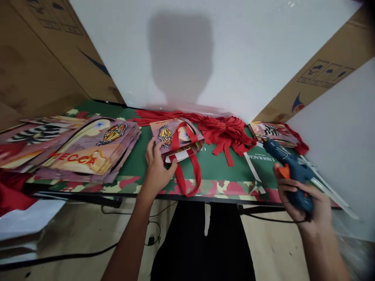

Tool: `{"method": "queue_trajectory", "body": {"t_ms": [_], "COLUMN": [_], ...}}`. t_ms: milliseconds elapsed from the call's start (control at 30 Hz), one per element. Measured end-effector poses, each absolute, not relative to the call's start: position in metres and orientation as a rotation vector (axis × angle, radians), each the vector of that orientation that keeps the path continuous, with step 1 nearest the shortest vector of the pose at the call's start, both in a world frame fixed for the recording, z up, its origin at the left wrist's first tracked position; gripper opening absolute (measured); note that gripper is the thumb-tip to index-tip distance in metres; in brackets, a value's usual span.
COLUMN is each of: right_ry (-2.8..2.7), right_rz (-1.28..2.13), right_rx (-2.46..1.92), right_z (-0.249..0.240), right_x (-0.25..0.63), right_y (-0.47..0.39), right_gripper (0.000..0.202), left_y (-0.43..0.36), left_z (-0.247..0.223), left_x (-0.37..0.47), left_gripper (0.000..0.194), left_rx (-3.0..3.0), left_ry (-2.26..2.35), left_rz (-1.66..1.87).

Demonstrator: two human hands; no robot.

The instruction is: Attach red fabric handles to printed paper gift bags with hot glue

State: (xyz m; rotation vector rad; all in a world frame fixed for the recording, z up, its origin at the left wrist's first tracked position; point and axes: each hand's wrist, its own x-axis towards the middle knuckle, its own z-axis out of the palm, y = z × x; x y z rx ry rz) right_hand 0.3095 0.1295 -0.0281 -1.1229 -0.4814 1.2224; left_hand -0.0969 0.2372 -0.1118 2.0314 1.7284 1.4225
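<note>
Nearest me, my right hand (304, 199) is wrapped tight around a blue glue gun (288, 168), its nozzle pointing away over the worktop (216, 164). My left hand (156, 169) lies spread, fingers pressing the near edge of a small butterfly-print bag (175, 138) with red handles; I can't see whether anything is inside. Left lies a stack of flat bags (88, 152), cut off at the frame edge. Farther back, red ribbons (225, 130) lie heaped.
</note>
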Motion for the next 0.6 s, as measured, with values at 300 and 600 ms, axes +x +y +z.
{"method": "queue_trajectory", "body": {"t_ms": [300, 600], "right_ry": [-0.897, -1.02], "right_rz": [1.593, 1.558], "right_rx": [-1.15, -1.609], "right_z": [-0.019, -0.025], "right_x": [0.227, 0.154], "right_y": [0.166, 0.189], "right_gripper": [0.034, 0.037], "left_y": [0.237, 0.235], "left_z": [-0.116, -0.116], "left_x": [-0.1, -0.102], "left_gripper": [0.066, 0.074], "left_rx": [2.029, 2.029], "left_ry": [1.714, 1.676], "left_rz": [1.423, 1.414]}}
